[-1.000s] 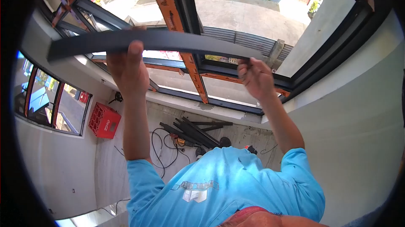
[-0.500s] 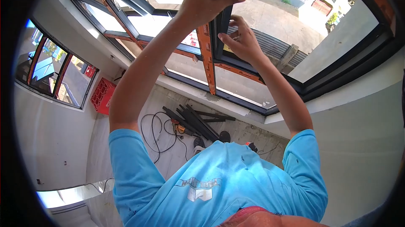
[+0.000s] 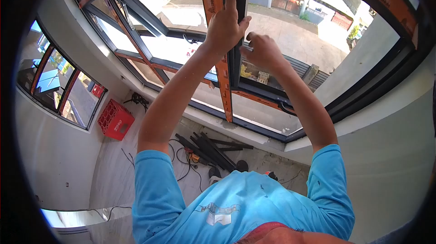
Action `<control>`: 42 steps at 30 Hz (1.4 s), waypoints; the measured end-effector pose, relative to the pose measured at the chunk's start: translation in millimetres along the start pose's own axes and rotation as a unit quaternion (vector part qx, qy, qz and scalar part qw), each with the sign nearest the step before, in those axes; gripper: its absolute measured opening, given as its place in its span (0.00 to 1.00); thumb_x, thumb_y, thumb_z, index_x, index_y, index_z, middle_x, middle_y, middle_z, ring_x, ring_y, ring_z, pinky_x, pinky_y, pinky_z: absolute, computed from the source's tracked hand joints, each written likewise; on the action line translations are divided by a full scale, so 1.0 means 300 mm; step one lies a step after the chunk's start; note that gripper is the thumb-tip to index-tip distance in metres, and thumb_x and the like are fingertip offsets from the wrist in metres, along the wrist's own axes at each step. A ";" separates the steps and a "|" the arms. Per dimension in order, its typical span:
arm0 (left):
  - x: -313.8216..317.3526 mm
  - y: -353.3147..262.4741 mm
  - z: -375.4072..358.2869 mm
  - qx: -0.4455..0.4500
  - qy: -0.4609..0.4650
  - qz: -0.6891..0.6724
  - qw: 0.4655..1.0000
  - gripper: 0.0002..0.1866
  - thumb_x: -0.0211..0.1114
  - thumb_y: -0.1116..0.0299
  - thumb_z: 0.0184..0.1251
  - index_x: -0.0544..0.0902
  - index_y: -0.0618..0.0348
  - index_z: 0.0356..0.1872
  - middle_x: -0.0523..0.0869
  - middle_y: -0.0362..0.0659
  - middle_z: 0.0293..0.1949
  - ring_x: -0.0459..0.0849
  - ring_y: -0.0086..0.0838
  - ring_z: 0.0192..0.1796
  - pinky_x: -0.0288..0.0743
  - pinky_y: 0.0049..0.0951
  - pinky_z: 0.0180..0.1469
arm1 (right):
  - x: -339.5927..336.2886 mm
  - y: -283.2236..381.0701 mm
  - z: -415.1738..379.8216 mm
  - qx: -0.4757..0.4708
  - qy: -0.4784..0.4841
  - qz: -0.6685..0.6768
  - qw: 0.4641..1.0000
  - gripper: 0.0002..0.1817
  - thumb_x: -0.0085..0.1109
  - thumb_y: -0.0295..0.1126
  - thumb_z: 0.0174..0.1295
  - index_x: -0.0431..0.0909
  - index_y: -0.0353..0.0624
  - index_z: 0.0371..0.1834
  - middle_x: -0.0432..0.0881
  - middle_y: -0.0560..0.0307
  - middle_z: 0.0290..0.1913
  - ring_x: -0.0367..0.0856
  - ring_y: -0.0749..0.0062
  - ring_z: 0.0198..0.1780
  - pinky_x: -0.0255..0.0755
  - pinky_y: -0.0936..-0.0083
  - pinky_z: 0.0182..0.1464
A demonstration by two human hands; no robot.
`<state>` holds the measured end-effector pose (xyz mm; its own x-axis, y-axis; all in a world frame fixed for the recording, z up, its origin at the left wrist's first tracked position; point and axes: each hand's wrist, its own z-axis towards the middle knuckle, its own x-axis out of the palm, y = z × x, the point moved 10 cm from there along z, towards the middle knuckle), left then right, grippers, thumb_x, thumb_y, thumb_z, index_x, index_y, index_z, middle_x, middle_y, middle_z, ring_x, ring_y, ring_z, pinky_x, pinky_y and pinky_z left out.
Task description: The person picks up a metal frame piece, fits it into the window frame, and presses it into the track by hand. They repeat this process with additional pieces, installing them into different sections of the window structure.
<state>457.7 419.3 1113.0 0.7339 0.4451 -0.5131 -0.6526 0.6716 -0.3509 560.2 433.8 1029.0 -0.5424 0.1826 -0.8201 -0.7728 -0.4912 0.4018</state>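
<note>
A black window frame (image 3: 243, 3) with a dark upright edge stands in front of me, beside a post covered in orange tape (image 3: 214, 3). My left hand (image 3: 222, 33) grips the black upright, one finger pointing up along it and the thumb across its face. Just to the right and slightly lower, my right hand (image 3: 265, 53) is closed, its fingers curled close to the same upright. A thin silvery piece (image 3: 246, 48) shows at its fingertips, too small to name. Below this, a black curved handle (image 3: 286, 108) sits on the lower frame.
Black metal bars (image 3: 211, 148) lie on the floor near my feet, with an orange power tool (image 3: 194, 158) and its cable. A red crate (image 3: 116, 119) stands by the left wall. Further left is an open window sash (image 3: 141, 12).
My left hand has moved down along the upright. The right hand has gone from spread fingers to curled ones, with a silvery piece now showing. The view has tilted slightly.
</note>
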 end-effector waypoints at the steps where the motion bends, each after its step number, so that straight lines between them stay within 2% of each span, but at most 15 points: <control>1: -0.002 -0.002 0.001 0.003 -0.003 0.000 1.000 0.32 0.72 0.64 0.61 0.65 0.67 0.59 0.82 0.53 0.25 0.86 0.48 0.28 0.77 0.41 0.32 | -0.034 0.002 0.009 -0.003 -0.010 -0.002 1.000 0.17 0.59 0.33 0.57 0.77 0.33 0.46 0.86 0.39 0.34 0.86 0.44 0.40 0.78 0.54 0.48; 5: 0.016 -0.013 0.010 -0.009 0.024 0.065 0.998 0.25 0.69 0.65 0.63 0.65 0.64 0.51 0.84 0.54 0.26 0.87 0.51 0.30 0.84 0.44 0.30 | -0.292 0.063 0.091 -0.070 -0.176 0.206 0.960 0.20 0.58 0.35 0.61 0.77 0.32 0.53 0.86 0.38 0.39 0.89 0.51 0.38 0.81 0.60 0.44; 8: 0.007 -0.034 0.004 0.022 0.004 0.099 0.995 0.26 0.70 0.65 0.62 0.66 0.66 0.52 0.85 0.55 0.32 0.88 0.49 0.30 0.85 0.40 0.29 | -0.409 0.168 0.131 -0.132 -0.240 0.144 0.951 0.25 0.61 0.40 0.64 0.74 0.32 0.57 0.86 0.35 0.43 0.88 0.46 0.43 0.80 0.59 0.46; 15: -0.009 -0.034 -0.060 0.083 -0.052 0.080 0.992 0.36 0.71 0.64 0.61 0.63 0.70 0.65 0.81 0.58 0.46 0.89 0.47 0.34 0.86 0.35 0.31 | -0.354 0.188 0.212 -0.129 -0.204 0.115 0.964 0.25 0.59 0.40 0.65 0.68 0.29 0.56 0.84 0.30 0.42 0.87 0.42 0.46 0.80 0.55 0.47; 17: -0.049 -0.022 -0.111 0.085 -0.093 0.063 0.990 0.42 0.71 0.56 0.63 0.60 0.69 0.69 0.73 0.59 0.56 0.84 0.52 0.51 0.85 0.44 0.43 | -0.357 0.196 0.218 -0.135 -0.203 0.105 0.964 0.25 0.58 0.39 0.65 0.68 0.29 0.55 0.84 0.30 0.40 0.87 0.41 0.44 0.80 0.55 0.45; 18: -0.049 -0.005 -0.123 0.084 -0.091 0.063 0.990 0.42 0.71 0.56 0.63 0.60 0.69 0.69 0.73 0.59 0.56 0.84 0.52 0.51 0.85 0.44 0.43 | -0.356 0.204 0.216 -0.139 -0.202 0.097 0.965 0.24 0.58 0.38 0.65 0.67 0.29 0.54 0.84 0.30 0.37 0.87 0.40 0.42 0.81 0.54 0.43; 20: -0.076 -0.012 -0.162 0.120 -0.168 0.234 0.950 0.51 0.69 0.42 0.61 0.55 0.66 0.73 0.63 0.62 0.64 0.70 0.61 0.64 0.77 0.58 0.55 | -0.356 0.229 0.209 -0.144 -0.204 0.066 0.966 0.23 0.58 0.37 0.64 0.67 0.28 0.53 0.84 0.31 0.35 0.87 0.40 0.39 0.81 0.55 0.41; 21: -0.065 0.005 -0.166 0.119 -0.167 0.233 0.950 0.51 0.69 0.42 0.61 0.55 0.66 0.73 0.63 0.62 0.64 0.70 0.61 0.64 0.77 0.58 0.55 | -0.357 0.249 0.205 -0.150 -0.205 0.035 0.967 0.23 0.57 0.37 0.64 0.67 0.28 0.53 0.84 0.32 0.33 0.87 0.40 0.37 0.81 0.55 0.39; 23: -0.033 0.107 -0.151 0.030 -0.133 0.170 0.976 0.59 0.66 0.30 0.56 0.50 0.64 0.75 0.55 0.66 0.66 0.61 0.69 0.67 0.70 0.66 0.60 | -0.366 0.270 0.199 -0.136 -0.206 0.027 0.969 0.22 0.57 0.36 0.64 0.67 0.27 0.52 0.83 0.32 0.32 0.87 0.40 0.35 0.82 0.55 0.39; 26: 0.005 0.146 -0.143 0.041 -0.129 0.076 0.988 0.64 0.66 0.27 0.52 0.46 0.63 0.76 0.52 0.70 0.65 0.63 0.71 0.65 0.73 0.64 0.59 | -0.348 0.260 0.218 -0.133 -0.216 0.024 0.967 0.21 0.56 0.35 0.64 0.68 0.26 0.50 0.83 0.31 0.31 0.87 0.40 0.34 0.82 0.56 0.38; 31: 0.027 0.163 -0.148 0.029 -0.123 0.052 0.991 0.65 0.68 0.29 0.52 0.43 0.62 0.77 0.51 0.70 0.65 0.62 0.71 0.65 0.76 0.62 0.56 | -0.347 0.247 0.212 -0.125 -0.255 -0.031 0.958 0.20 0.56 0.35 0.64 0.70 0.25 0.46 0.81 0.27 0.36 0.87 0.39 0.37 0.82 0.54 0.37; 34: 0.026 0.166 -0.145 0.039 -0.133 0.058 0.989 0.64 0.71 0.33 0.53 0.43 0.62 0.77 0.51 0.70 0.65 0.63 0.71 0.65 0.77 0.61 0.55 | -0.348 0.215 0.229 -0.095 -0.231 -0.021 0.968 0.18 0.56 0.35 0.65 0.70 0.26 0.44 0.79 0.37 0.36 0.85 0.42 0.37 0.81 0.61 0.41; 37: 0.013 0.157 -0.150 0.048 -0.137 0.044 0.988 0.61 0.73 0.42 0.52 0.44 0.60 0.78 0.51 0.69 0.65 0.64 0.71 0.64 0.77 0.59 0.56 | -0.372 0.248 0.200 -0.175 -0.298 -0.033 0.938 0.21 0.60 0.29 0.65 0.62 0.33 0.55 0.81 0.45 0.31 0.83 0.50 0.31 0.77 0.61 0.32; 39: 0.009 0.162 -0.148 0.049 -0.136 0.027 0.989 0.60 0.74 0.47 0.51 0.44 0.59 0.78 0.52 0.68 0.64 0.65 0.71 0.64 0.77 0.58 0.56 | -0.379 0.257 0.199 -0.136 -0.220 0.116 0.959 0.21 0.59 0.27 0.65 0.61 0.31 0.54 0.78 0.49 0.28 0.81 0.59 0.29 0.74 0.65 0.30; 42: 0.012 0.178 -0.154 0.043 -0.132 0.024 0.990 0.60 0.73 0.53 0.48 0.45 0.58 0.78 0.53 0.67 0.64 0.65 0.70 0.63 0.77 0.58 0.56 | -0.373 0.245 0.206 -0.138 -0.197 0.151 0.959 0.21 0.60 0.28 0.66 0.62 0.32 0.54 0.76 0.51 0.27 0.79 0.66 0.28 0.72 0.68 0.30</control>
<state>416.9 429.5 1056.3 0.7334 0.6094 -0.3011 -0.6779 0.6886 -0.2574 543.8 429.9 1175.3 -0.8521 0.2770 -0.4440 -0.4738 -0.7686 0.4299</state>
